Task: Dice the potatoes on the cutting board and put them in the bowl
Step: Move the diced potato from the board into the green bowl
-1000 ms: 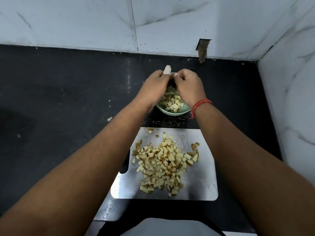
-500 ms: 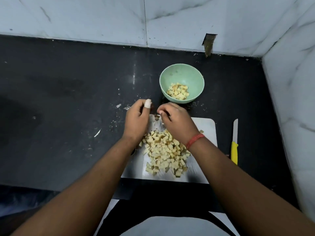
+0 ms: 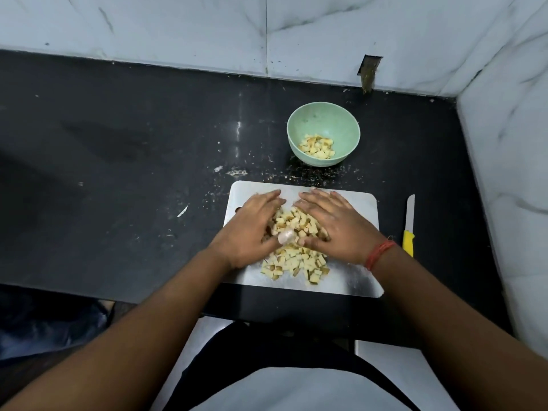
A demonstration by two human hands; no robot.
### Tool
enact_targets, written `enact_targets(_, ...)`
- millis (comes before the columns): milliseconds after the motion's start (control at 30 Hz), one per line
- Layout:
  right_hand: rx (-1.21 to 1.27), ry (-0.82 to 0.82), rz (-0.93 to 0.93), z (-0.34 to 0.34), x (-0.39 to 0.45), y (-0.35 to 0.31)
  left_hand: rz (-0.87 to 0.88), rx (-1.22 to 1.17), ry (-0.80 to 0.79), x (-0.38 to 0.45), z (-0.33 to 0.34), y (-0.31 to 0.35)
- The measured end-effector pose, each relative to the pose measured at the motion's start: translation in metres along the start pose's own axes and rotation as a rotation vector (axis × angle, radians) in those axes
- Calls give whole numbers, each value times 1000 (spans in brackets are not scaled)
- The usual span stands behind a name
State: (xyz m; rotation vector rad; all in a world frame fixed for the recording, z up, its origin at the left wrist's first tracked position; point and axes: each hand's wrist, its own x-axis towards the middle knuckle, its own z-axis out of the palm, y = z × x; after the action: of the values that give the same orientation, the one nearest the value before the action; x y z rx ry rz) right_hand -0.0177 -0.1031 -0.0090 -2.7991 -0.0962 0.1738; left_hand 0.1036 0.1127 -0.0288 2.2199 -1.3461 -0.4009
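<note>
Two hands, left (image 3: 252,229) and right (image 3: 332,223), grip open, flat around one diced potato pile (image 3: 296,259); one bowl (image 3: 323,120).

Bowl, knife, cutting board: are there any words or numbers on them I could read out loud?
No readable text anywhere.
Green bowl: plain, no label.
Knife: yellow handle and blade show no brand.
Cutting board: bare metal, no marks.
Wall tiles: only grey veins, no letters.
Both hands, left hand and right hand, cover some potato cubes, nothing written.
</note>
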Motion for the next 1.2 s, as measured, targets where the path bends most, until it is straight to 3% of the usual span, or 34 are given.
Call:
enact_targets(67,-121,-74,27,7,-4,0,75,88,-44,1,12,4)
enact_targets(133,-181,-47,57,16,-4,-1,96,163,-62,5,25,6)
enact_targets(267,-198,93,74,26,-1,-1,106,234,84,10,44,11)
enact_targets(367,-200,191,53,28,0,-2,73,218,183,15,47,13)
enact_targets(533,-188,315,76,27,4,-3,-23,158,208,31,41,17)
enact_targets(667,-166,320,67,26,7,-3,-66,58,221,40,37,17)
enact_targets(800,-36,295,136,18,12,-1,-104,-22,219,43,30,21)
enact_targets(967,180,386,212,7,11,-6,-179,-137,229,45,22,28)
enact_targets(1200,662,381,400,-9,6,-20,-153,-354,395,47,10,43)
